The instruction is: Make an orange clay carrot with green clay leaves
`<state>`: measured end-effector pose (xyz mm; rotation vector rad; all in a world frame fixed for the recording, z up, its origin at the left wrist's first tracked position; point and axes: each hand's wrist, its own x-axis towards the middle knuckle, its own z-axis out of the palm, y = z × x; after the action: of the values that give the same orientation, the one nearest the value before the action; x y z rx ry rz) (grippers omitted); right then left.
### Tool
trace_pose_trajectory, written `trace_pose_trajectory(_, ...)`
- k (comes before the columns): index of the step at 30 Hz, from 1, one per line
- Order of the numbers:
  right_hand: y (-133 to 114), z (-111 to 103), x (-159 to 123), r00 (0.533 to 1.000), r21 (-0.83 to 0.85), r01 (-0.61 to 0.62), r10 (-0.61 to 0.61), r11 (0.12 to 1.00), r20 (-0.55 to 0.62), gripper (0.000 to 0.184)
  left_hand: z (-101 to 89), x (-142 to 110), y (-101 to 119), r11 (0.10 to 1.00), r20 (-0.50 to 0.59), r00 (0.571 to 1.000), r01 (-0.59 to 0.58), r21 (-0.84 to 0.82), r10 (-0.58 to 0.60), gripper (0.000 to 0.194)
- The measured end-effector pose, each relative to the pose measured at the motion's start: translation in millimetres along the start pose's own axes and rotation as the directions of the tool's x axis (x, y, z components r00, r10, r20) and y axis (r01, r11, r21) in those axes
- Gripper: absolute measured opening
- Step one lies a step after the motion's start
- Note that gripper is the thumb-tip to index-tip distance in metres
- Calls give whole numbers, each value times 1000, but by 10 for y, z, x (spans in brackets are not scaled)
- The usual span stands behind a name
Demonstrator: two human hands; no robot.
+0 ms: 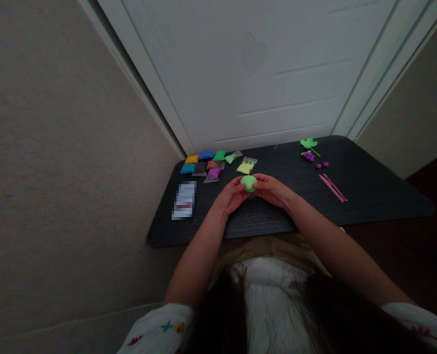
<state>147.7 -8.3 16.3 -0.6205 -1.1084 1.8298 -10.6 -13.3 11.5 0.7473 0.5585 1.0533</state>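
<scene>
Between my two hands, just above the middle of the dark table (277,221), is a rounded, flattened lump of light green modelling clay (248,184). My left hand (233,195) grips its left side with the thumb on top, and my right hand (272,190) pinches the right side the same way. A small bag of yellow clay (246,165) lies right behind the hands. Left of it sits an open bag of magenta clay (213,174). The undersides of the fingers are partly hidden.
Several coloured clay packets (206,155) cluster at the back left, with a blurred phone-like rectangle (185,200) in front. At right lie a green clay leaf shape (309,143), purple clay balls (308,157) and pink modelling tools (332,188). A white door (277,88) stands behind the table.
</scene>
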Motion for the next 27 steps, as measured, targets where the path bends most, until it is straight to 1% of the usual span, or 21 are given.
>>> trace_pose_trajectory(5, 4, -11, 14, 1000, 28, -11, 12, 1000, -17, 29, -14, 13, -8, 999, -18, 1000, 11, -51, -11, 20)
trace_pose_trajectory(14, 6, -27, 13, 1000, 80, -26, 24, 996, 17, 24, -17, 21, -9, 999, -15, 1000, 10, -47, -11, 24)
trace_pose_trajectory(21, 6, -29, 13, 999, 77, -32, 30, 997, 28, 22, 8, 16, -7, 999, -28, 1000, -15, -30, 14, 27)
trace_pose_trajectory(27, 0, -24, 10, 999, 77, -38, 39, 996, -4, 23, 33, 19, -5, 1000, -61, 998, -29, -11, 28, 25)
